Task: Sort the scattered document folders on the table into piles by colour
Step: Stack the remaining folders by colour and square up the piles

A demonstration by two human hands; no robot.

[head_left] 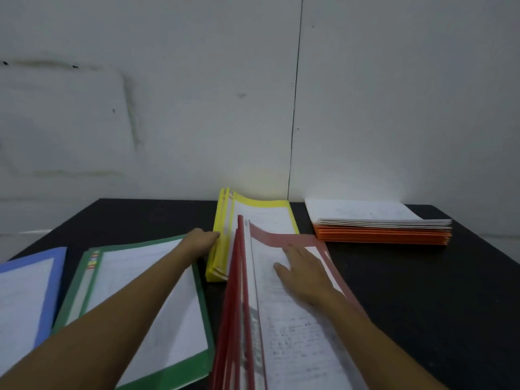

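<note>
Red folders [239, 333] lying nearest, right hand [304, 271] pressing flat on them, fingers straight. Left hand [201, 239] touching yellow pile [221, 249] just beyond, grip unclear. Green pile [81, 291], blue pile [50, 277] sitting left, orange pile [380, 235] far right on the tabletop [422, 305].

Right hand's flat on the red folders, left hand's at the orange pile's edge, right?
Not quite. The head view shows the left hand at the edge of the yellow pile; the orange pile lies untouched, far right. The right hand is flat on the red folders.
</note>
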